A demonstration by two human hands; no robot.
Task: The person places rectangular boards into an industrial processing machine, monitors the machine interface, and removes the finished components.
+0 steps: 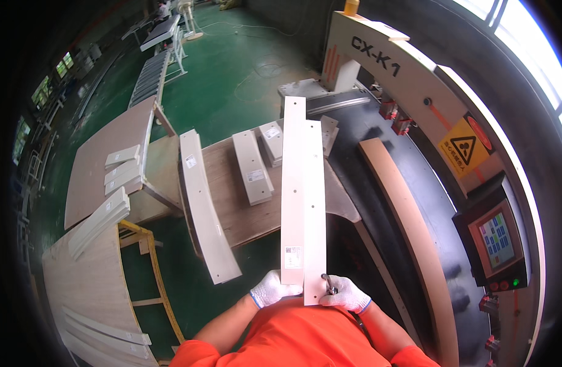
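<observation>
Two long, narrow white boards stretch away from my body, side by side and overlapping at their near ends. The left board (pixel 293 220) has a paper label and a few small holes. The right board (pixel 316 238) sits slightly nearer to me and has several holes along it. In a white knit glove, my left hand (pixel 273 289) grips the near end of the left board, with its fingers partly under it. My right hand (pixel 347 296), gloved too, holds the right board by its near edge. A small dark tool (pixel 330 284) shows between its thumb and fingers; its kind is unclear.
A brown table (pixel 266 217) ahead bears stacked white boards (pixel 250 168) and a long board stack (pixel 204 202). At right stands a machine (pixel 434 110) with a touchscreen (pixel 496 240); a long tan beam (pixel 409 235) lies on its dark bed. More boards (pixel 100 220) rest on tables at left.
</observation>
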